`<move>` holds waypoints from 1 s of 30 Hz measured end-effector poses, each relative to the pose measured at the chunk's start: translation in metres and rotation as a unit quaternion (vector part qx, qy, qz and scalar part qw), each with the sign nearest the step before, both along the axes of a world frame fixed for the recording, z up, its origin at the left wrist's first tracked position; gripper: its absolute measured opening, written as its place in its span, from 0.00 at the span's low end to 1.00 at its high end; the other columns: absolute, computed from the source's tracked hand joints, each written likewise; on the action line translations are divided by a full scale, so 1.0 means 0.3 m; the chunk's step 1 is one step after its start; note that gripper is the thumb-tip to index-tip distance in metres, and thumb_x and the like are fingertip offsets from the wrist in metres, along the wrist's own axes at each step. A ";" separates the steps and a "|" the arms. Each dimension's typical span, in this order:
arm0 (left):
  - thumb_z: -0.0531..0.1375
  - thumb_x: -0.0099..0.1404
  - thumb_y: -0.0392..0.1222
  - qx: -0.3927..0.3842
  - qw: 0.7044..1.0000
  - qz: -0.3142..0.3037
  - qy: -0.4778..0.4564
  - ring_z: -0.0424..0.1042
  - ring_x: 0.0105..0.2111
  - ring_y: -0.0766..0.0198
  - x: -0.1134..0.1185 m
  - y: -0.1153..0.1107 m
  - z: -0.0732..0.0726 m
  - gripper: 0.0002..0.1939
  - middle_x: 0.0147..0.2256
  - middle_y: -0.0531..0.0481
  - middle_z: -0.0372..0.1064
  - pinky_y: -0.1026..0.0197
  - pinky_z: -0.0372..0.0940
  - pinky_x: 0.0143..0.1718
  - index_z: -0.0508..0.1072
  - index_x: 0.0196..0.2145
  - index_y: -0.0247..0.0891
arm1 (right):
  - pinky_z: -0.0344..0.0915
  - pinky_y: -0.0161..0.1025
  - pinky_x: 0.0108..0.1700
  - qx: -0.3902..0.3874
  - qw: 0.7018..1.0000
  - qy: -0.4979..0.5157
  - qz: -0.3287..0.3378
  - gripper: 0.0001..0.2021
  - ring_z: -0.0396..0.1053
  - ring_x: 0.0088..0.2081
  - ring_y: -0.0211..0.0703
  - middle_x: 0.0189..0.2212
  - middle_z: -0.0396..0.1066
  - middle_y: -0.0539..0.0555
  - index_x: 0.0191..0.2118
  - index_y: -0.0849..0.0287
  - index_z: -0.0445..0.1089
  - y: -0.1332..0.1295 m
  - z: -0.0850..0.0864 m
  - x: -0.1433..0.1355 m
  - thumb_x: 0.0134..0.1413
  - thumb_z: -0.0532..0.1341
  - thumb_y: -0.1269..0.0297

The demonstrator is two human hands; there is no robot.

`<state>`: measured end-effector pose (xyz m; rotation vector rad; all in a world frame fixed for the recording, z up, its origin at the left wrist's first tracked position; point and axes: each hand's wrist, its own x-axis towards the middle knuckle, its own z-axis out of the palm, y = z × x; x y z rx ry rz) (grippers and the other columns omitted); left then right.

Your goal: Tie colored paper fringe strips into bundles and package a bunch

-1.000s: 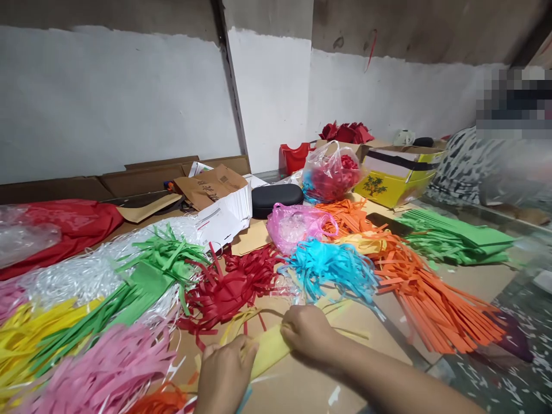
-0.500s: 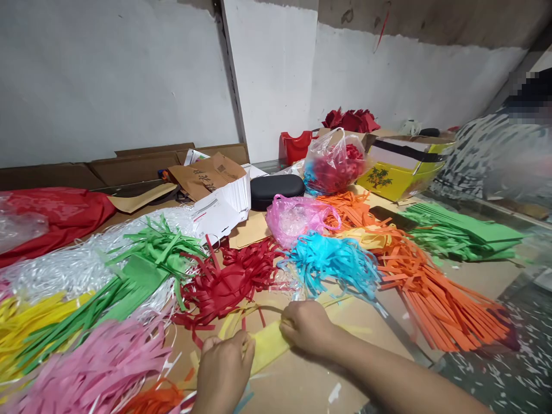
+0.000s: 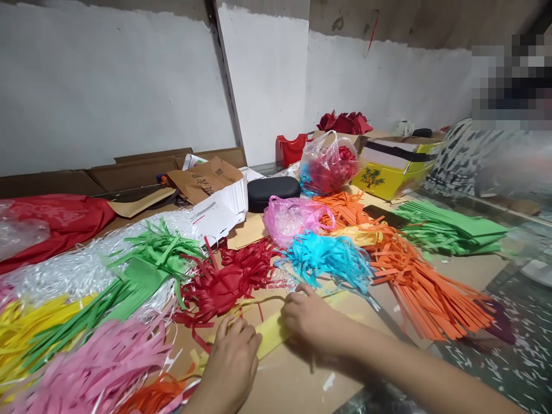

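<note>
Lower centre: strip (image 3: 271, 336), pale yellow. Centre: red bundle (image 3: 233, 280), deep and uniform; blue bundle (image 3: 330, 259), bright; bag (image 3: 287, 223), translucent pink. Right: orange bundle (image 3: 435, 302); green stack (image 3: 466, 227). Lower left: pink bundle (image 3: 103, 368); yellow bundle (image 3: 21, 333), strong in hue. Left: string (image 3: 64, 276), glossy white; cloth (image 3: 64, 221), red. Upper centre: case (image 3: 273, 192), plain black; paper bag (image 3: 209, 179), brown with darker characters. Upper right: box (image 3: 383, 183), yellow, dark palm print, black band; garment (image 3: 459, 152), pale with dark blotches. Wall (image 3: 107, 86) read white below, grey-brown above.
</note>
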<state>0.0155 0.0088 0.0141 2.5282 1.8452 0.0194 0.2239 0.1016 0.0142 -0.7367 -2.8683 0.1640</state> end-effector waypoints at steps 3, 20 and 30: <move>0.56 0.63 0.41 0.029 0.999 0.010 0.028 0.67 0.46 0.49 0.032 -0.017 0.008 0.12 0.39 0.44 0.74 0.35 0.44 0.63 0.77 0.40 0.38 | 0.49 0.50 0.52 0.013 0.997 0.001 0.075 0.10 0.63 0.41 0.47 0.31 0.73 0.55 0.30 0.59 0.70 -0.006 0.015 0.014 0.62 0.56 0.67; 0.51 0.70 0.45 0.002 0.981 0.138 -0.132 0.71 0.46 0.54 -0.079 -0.045 -0.079 0.17 0.39 0.49 0.77 0.37 0.49 0.59 0.78 0.32 0.45 | 0.49 0.41 0.41 -0.116 0.992 0.033 -0.038 0.10 0.67 0.39 0.43 0.34 0.76 0.53 0.33 0.59 0.75 0.078 -0.065 -0.033 0.63 0.59 0.63; 0.52 0.69 0.43 0.052 0.983 0.166 -0.050 0.71 0.40 0.53 -0.054 -0.002 -0.074 0.16 0.33 0.48 0.77 0.42 0.53 0.53 0.78 0.30 0.41 | 0.50 0.41 0.40 -0.097 0.991 0.018 -0.091 0.09 0.66 0.34 0.43 0.31 0.73 0.54 0.31 0.60 0.74 0.074 -0.083 -0.082 0.58 0.59 0.64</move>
